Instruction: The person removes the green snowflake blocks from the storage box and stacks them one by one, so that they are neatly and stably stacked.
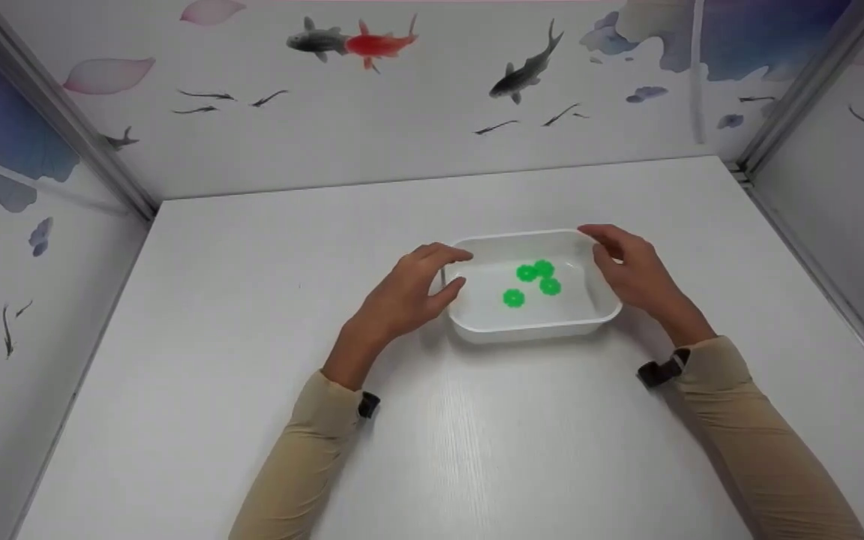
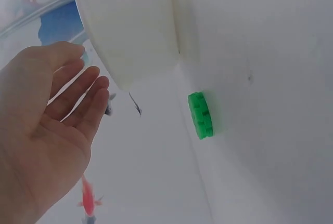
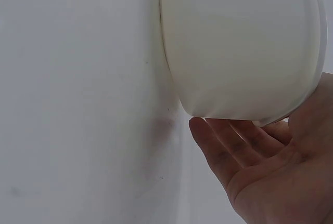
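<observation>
Behind the white table stands a pale panel painted with red and dark fish.

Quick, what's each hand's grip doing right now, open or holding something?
Left grip: open, holding nothing.
Right grip: at the tray; cannot tell whether holding.

The white table carries a white tub directly on its top. Near the tub's left end — as the left wrist view shows — a green disc lies flat on it.
</observation>
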Available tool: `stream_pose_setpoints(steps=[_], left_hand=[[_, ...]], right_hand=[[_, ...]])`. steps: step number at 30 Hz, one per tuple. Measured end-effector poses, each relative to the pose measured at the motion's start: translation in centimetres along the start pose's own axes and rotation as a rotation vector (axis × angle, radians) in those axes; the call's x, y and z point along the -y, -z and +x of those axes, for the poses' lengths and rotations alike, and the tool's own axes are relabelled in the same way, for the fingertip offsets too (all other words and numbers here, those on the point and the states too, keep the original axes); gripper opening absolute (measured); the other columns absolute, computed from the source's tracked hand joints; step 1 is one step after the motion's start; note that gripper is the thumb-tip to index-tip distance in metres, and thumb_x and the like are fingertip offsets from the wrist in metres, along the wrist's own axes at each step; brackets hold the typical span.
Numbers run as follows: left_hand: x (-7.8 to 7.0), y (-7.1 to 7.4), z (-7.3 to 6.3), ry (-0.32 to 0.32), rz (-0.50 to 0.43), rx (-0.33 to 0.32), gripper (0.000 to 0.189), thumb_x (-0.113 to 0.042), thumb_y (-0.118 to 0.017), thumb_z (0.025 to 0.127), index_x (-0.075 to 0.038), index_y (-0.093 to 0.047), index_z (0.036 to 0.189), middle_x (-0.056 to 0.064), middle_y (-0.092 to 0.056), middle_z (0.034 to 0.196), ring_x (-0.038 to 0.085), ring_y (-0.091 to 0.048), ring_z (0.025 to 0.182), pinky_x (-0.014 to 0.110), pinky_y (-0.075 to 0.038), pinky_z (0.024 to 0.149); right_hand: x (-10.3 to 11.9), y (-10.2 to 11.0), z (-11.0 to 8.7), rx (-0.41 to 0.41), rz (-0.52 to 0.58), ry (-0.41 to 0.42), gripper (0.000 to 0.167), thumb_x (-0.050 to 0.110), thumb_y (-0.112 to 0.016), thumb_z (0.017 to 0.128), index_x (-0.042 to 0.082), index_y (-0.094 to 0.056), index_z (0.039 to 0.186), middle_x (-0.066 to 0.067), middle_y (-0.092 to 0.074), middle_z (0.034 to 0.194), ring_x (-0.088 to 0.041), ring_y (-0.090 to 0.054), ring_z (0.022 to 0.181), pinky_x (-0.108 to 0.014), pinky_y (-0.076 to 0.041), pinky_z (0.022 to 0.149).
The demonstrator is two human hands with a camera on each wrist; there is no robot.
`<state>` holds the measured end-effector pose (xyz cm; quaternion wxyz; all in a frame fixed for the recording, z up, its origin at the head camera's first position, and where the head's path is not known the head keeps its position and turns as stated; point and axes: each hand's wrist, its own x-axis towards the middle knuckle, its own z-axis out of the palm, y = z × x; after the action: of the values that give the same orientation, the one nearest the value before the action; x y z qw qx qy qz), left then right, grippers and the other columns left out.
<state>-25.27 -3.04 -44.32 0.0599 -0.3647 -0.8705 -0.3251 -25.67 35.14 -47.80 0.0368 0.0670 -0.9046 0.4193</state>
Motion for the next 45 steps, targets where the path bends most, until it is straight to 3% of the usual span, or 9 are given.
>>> stream_pose_setpoints(steps=[8, 12, 24, 29, 34, 40, 45], left_hand=[[-0.4, -2.3, 1.4, -0.074, -0.155, 0.064, 0.035, -0.013, -0.069, 0.107, -0.007, -0.068, 0.141, 0.010, -0.072, 0.138, 0.030, -0.071, 0.123, 0.040, -0.060, 0.107], [-0.6, -3.3, 2.0, -0.090, -0.200, 0.088, 0.035, -0.011, -0.069, 0.106, -0.005, -0.067, 0.141, 0.013, -0.072, 0.138, 0.032, -0.071, 0.125, 0.038, -0.060, 0.107], [-1.9, -4.6, 4.7, -0.034, -0.235, 0.182, 0.038, -0.011, -0.070, 0.106, -0.004, -0.065, 0.143, 0.016, -0.072, 0.139, 0.030, -0.071, 0.126, 0.039, -0.059, 0.110], [-2.2, -5.1, 5.6, -0.012, -0.215, 0.220, 0.038, -0.011, -0.073, 0.104, -0.003, -0.068, 0.140, 0.015, -0.073, 0.137, 0.027, -0.072, 0.124, 0.036, -0.059, 0.109], [-2.3, -6.0, 6.2, 0.037, -0.132, 0.272, 0.037, -0.013, -0.073, 0.103, -0.005, -0.070, 0.139, 0.010, -0.075, 0.133, 0.022, -0.071, 0.120, 0.031, -0.058, 0.106], [-2.6, -6.9, 6.2, 0.131, -0.019, 0.325, 0.036, -0.014, -0.071, 0.104, -0.011, -0.071, 0.139, 0.005, -0.074, 0.129, 0.018, -0.066, 0.118, 0.034, -0.057, 0.108], [-2.6, -7.1, 6.1, 0.144, 0.030, 0.330, 0.036, -0.014, -0.071, 0.103, -0.012, -0.071, 0.139, 0.005, -0.073, 0.129, 0.018, -0.066, 0.120, 0.035, -0.057, 0.107]], right_hand=[[-0.1, 0.0, 0.0, 0.000, -0.007, -0.011, 0.044, 0.016, -0.048, 0.114, 0.013, -0.056, 0.157, -0.019, -0.062, 0.154, -0.038, -0.064, 0.137, -0.057, -0.053, 0.113], [-0.1, 0.0, 0.0, -0.003, -0.013, -0.010, 0.044, 0.017, -0.048, 0.114, 0.012, -0.056, 0.157, -0.019, -0.063, 0.152, -0.038, -0.065, 0.136, -0.056, -0.054, 0.113], [0.1, 0.0, 0.1, -0.001, 0.013, -0.017, 0.043, 0.016, -0.049, 0.114, 0.012, -0.056, 0.156, -0.019, -0.062, 0.154, -0.039, -0.062, 0.139, -0.060, -0.050, 0.118], [0.1, 0.0, 0.1, -0.003, 0.001, -0.026, 0.043, 0.015, -0.049, 0.114, 0.011, -0.056, 0.156, -0.020, -0.061, 0.155, -0.039, -0.060, 0.141, -0.060, -0.048, 0.120], [0.1, -0.1, 0.1, -0.010, -0.002, -0.018, 0.043, 0.014, -0.049, 0.113, 0.010, -0.057, 0.155, -0.020, -0.062, 0.153, -0.039, -0.061, 0.140, -0.060, -0.049, 0.118], [0.2, 0.0, 0.1, -0.010, -0.003, -0.008, 0.043, 0.013, -0.050, 0.113, 0.010, -0.058, 0.155, -0.019, -0.063, 0.153, -0.038, -0.062, 0.139, -0.060, -0.050, 0.118], [0.1, 0.0, 0.1, -0.013, -0.014, 0.007, 0.042, 0.014, -0.049, 0.113, 0.009, -0.058, 0.154, -0.020, -0.064, 0.152, -0.038, -0.063, 0.137, -0.059, -0.051, 0.116]])
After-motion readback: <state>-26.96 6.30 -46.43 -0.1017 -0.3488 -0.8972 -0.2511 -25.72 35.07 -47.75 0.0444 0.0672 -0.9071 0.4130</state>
